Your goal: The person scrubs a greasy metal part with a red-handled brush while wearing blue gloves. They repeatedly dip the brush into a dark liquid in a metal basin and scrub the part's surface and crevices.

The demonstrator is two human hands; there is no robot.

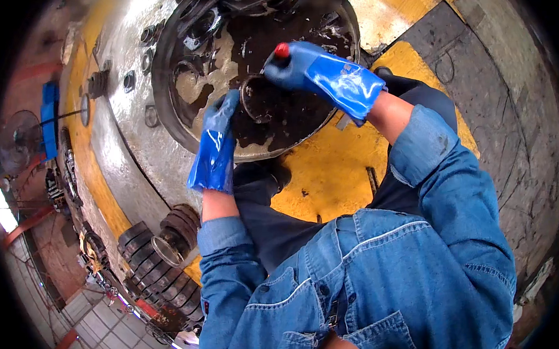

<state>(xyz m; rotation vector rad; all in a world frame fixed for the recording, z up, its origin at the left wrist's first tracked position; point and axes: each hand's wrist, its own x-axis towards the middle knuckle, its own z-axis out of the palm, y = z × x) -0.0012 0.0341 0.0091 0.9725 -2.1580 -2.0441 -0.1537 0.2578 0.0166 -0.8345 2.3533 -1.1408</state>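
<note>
Right hand (296, 64), blue-gloved: curled closed about a red-tipped handle (281, 50), the far end of which is hidden. Left hand (218, 124), likewise gloved: fingers placed at the left edge of a dark, round metal ring (244, 100); whether it is gripped cannot be told. The ring is held over the dark liquid of a round metal basin (163, 86), between both hands. Further dark metal parts (208, 31) are heaped at the basin's far side. Small metal pieces (129, 81) are scattered left of it; ribbed black cylinders (155, 264) are set lower left.
</note>
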